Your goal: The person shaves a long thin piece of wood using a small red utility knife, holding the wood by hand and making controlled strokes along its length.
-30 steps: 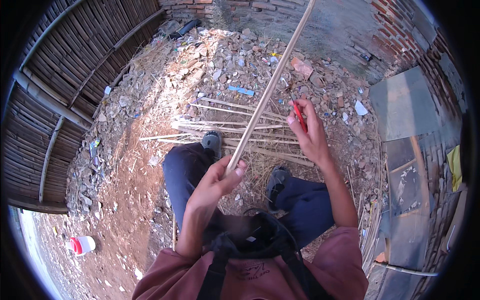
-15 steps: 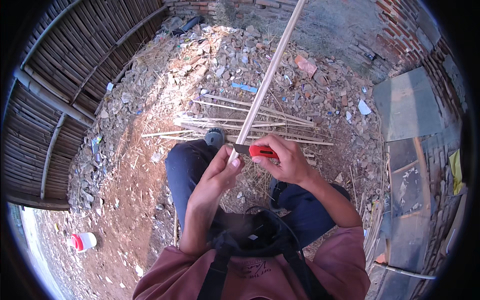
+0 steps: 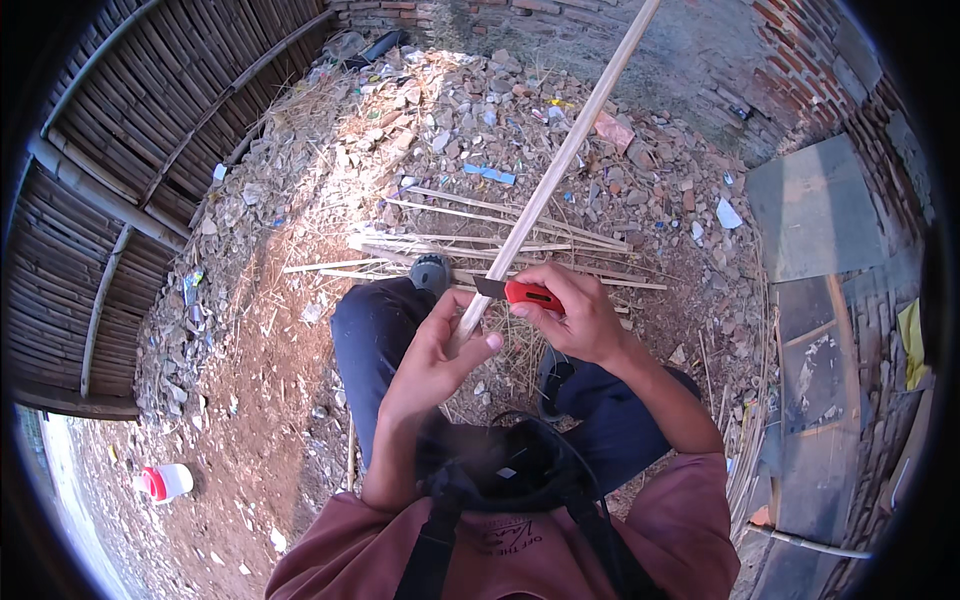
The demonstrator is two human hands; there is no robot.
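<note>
A long pale bamboo strip (image 3: 560, 165) slants up and away to the right, its near end in my left hand (image 3: 440, 350). The fingers lie behind the strip, and the thumb sticks out beside it. My right hand (image 3: 580, 315) is wrapped round a red utility knife (image 3: 535, 296). Its dark blade (image 3: 490, 287) lies across the strip just above my left fingers; how deep it cuts, if at all, I cannot tell. Beyond my hands, several split bamboo strips (image 3: 520, 248) lie on the ground near my shoe (image 3: 431, 273).
Rubble (image 3: 460, 110) covers the ground up to the brick wall (image 3: 690, 75). A bamboo-slat fence (image 3: 130, 130) stands at left, above a white container with a red lid (image 3: 170, 484). Boards (image 3: 815, 215) lean at right, and a blue scrap (image 3: 489, 175) lies ahead.
The bamboo strip's far end has swung to the right. The knife has shifted slightly right and up along it. My left thumb has lifted and spread from the strip.
</note>
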